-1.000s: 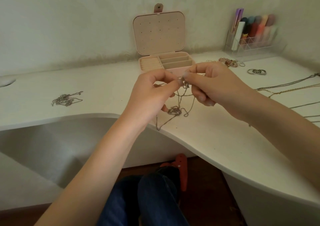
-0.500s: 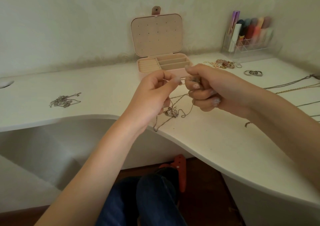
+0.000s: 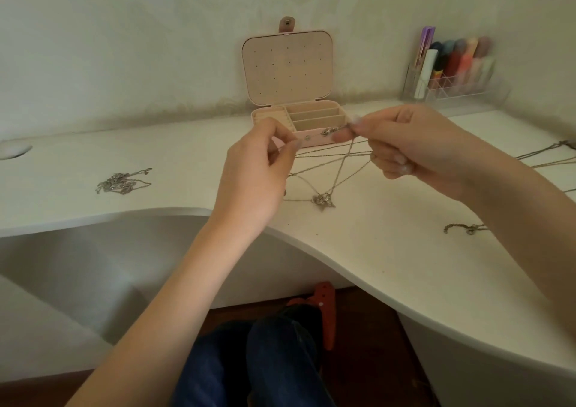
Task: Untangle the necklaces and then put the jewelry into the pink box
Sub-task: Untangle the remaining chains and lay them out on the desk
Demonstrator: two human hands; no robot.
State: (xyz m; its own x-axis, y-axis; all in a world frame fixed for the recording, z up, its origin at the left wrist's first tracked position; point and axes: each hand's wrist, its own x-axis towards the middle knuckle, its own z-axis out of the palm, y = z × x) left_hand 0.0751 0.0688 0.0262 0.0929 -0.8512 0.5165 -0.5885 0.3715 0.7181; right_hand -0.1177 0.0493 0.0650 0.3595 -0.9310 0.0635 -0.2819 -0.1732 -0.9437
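So the tangled necklaces (image 3: 330, 169) are strung between the two hands, just above the white desk (image 3: 389, 250). The left hand (image 3: 255, 172) has thumb and forefinger pinched on the thin chain ends on its side, the rest of the fingers curled in loosely. The right hand (image 3: 405, 144) is pinching a small knotty bit of chain at its fingertips, right in front of the box's front wall, with the lower fingers curled and a couple of strands running under them. From those two pinch points the fine silver-coloured chains fan out and cross each other, coming down to a little cluster of pendants (image 3: 322, 200) that rests on the desk between the hands. The pink box (image 3: 311, 138) sits open just behind the hands, lid standing upright with a dotted beige lining and a snap tab on top; inside there's a ridged ring-roll section on the left and three long slots on the right, and no jewelry shows in the parts that are visible. Off to the left on the desk lies another small heap of silver chain (image 3: 123, 182). More chains (image 3: 542, 157) trail off the right edge, and a clear organizer (image 3: 452, 76) with colourful tubes stands by the wall.
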